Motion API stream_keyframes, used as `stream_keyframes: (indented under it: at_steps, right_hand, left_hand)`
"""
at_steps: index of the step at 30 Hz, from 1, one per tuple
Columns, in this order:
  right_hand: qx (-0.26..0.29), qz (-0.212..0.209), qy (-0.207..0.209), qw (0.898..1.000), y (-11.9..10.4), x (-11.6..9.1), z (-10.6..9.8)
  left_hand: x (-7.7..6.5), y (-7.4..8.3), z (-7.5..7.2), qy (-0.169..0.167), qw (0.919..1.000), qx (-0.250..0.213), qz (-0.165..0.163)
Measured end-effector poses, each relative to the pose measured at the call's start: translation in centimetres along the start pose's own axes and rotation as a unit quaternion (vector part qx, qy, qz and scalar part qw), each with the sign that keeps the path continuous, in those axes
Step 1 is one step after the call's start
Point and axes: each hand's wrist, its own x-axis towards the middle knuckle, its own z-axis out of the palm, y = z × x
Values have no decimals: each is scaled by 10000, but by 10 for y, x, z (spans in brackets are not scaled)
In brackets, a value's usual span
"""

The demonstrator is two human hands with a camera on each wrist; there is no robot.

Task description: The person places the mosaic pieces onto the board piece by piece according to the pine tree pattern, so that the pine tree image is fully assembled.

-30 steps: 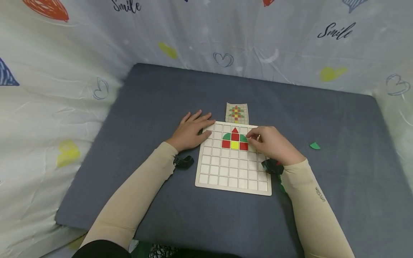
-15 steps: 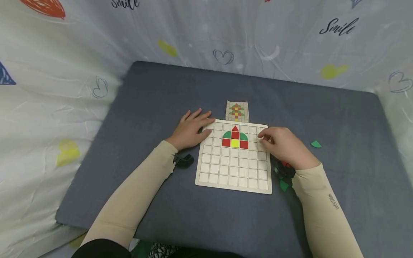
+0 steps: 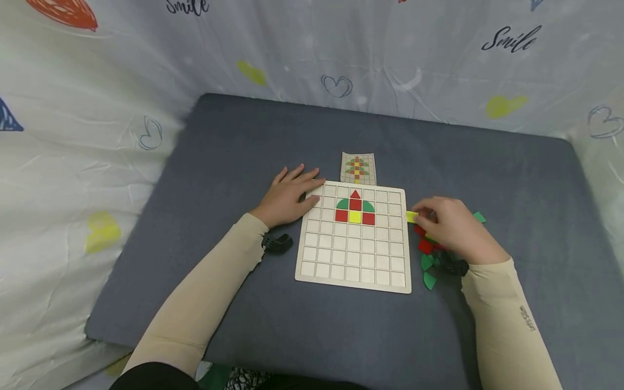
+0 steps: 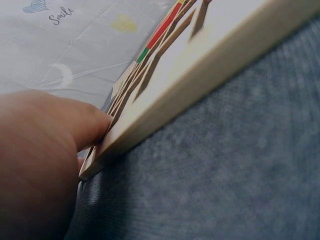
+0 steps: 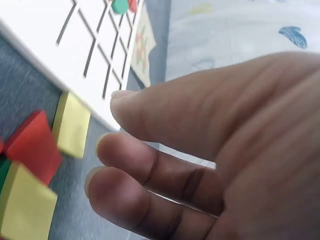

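A pale wooden grid board (image 3: 336,246) lies on the grey table. Red, green and yellow pieces form a small shape in its upper middle, with a red triangle (image 3: 355,194) at the top. My left hand (image 3: 287,201) rests at the board's upper left corner, fingers spread and thumb over the edge. Off the right edge, my right hand (image 3: 450,228) hovers over loose pieces. Its thumb and fingers are apart with nothing between them in the right wrist view. Nearest its fingertips is a yellow square tile (image 5: 72,125), lying against the board's edge.
Beyond the board lies a small pattern card (image 3: 358,168). Red tiles (image 3: 426,246), green quarter-round pieces (image 3: 429,280) and another yellow tile (image 5: 27,202) lie under and beside the right hand. One green piece (image 3: 480,216) sits farther right. A printed curtain (image 3: 292,49) hangs behind the table.
My right hand has moved away from the green piece on the board, rightward past the edge to the loose pieces, uncovering more of them. The left hand stays in place.
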Motion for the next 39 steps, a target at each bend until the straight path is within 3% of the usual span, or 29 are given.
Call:
stream_keyframes:
  at_steps: [11, 26, 39]
  right_hand:
    - [-60, 350, -314, 9989, 6, -21, 1]
    - [-72, 166, -44, 9998, 8, -60, 15]
    - [200, 188, -470, 9985, 9, -67, 23]
  left_hand:
    - [0, -1, 0, 7, 10000, 22, 29]
    - [2, -2, 1, -6, 10000, 64, 24]
    - [1, -1, 1, 23, 10000, 24, 38]
